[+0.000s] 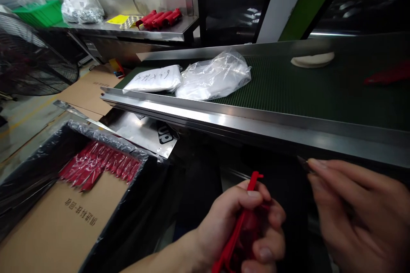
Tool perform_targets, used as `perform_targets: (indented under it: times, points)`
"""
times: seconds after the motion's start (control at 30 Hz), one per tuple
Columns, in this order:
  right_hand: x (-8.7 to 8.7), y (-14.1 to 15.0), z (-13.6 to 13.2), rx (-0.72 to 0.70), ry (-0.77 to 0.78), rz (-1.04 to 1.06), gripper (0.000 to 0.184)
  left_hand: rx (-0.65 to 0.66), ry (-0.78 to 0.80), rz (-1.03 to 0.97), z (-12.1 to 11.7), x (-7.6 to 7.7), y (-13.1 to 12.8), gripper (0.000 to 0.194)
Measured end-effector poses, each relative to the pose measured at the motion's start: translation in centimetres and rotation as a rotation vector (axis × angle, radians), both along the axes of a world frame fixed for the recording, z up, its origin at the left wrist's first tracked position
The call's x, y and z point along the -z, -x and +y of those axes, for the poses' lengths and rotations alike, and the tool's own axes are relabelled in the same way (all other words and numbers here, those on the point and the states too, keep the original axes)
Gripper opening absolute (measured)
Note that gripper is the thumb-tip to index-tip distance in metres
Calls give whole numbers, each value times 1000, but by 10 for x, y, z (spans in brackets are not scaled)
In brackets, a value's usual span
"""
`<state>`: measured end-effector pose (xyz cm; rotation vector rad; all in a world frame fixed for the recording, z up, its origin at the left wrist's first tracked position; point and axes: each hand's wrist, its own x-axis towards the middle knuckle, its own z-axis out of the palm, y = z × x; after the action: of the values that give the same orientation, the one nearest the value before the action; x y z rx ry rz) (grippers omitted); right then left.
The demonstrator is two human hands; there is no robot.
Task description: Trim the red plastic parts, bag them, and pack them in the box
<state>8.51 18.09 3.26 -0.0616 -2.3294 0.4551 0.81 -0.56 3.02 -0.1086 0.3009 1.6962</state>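
My left hand [233, 213] is closed around a red plastic part [238, 232], long and thin-edged, with a small hooked tip above the thumb. The palm and fingers hide much of it. To the right, my right hand [358, 209] is slightly blurred and pinches a small, dark, pointed blade [303, 163] between thumb and forefinger. Most of that tool is covered by the fingers. The blade's tip points up and left, apart from the red part. Both hands are held in front of the conveyor's near metal rail [250, 126].
On the green conveyor belt [269, 89] lie two white plastic-wrapped packs [214, 79], a pale curved piece [313, 60] and a red part [389, 74]. A lined box [144, 175] at left holds bagged red parts [102, 160] and cardboard [73, 226]. Behind are a fan [35, 59] and a metal bench [153, 34].
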Motion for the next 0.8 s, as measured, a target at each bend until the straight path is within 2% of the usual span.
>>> perform_targets:
  times: [0.1,0.2,0.27,0.33,0.37,0.4,0.43,0.5,0.6,0.7,0.8]
  points:
    - [-4,6,-11,59,14,49,47,-37,66,110,4,-7,8,25]
    - [-14,14,12,147,-127,50,42,-90,230,498,15,-27,30,25]
    - [-26,23,48,301,-239,24,42,-178,371,973,33,-46,59,22]
    - [-43,34,93,519,-277,-129,39,-433,458,1588,63,-64,94,22]
    - [-51,41,115,608,-280,-267,37,-519,473,1859,83,-70,113,24]
    - [-59,49,135,659,-288,-425,35,-530,493,2083,104,-74,130,25]
    - [-65,58,153,673,-299,-539,34,-440,519,2273,126,-75,145,26]
    - [-70,78,180,654,-336,-688,35,-316,535,2392,167,-68,168,29]
    - [-67,104,201,613,-398,-813,36,-183,595,2471,209,-43,182,36]
    - [-60,118,209,575,-468,-916,39,-125,642,2504,223,-20,182,39]
    - [-59,120,212,569,-531,-960,37,-162,606,2483,219,-16,176,47]
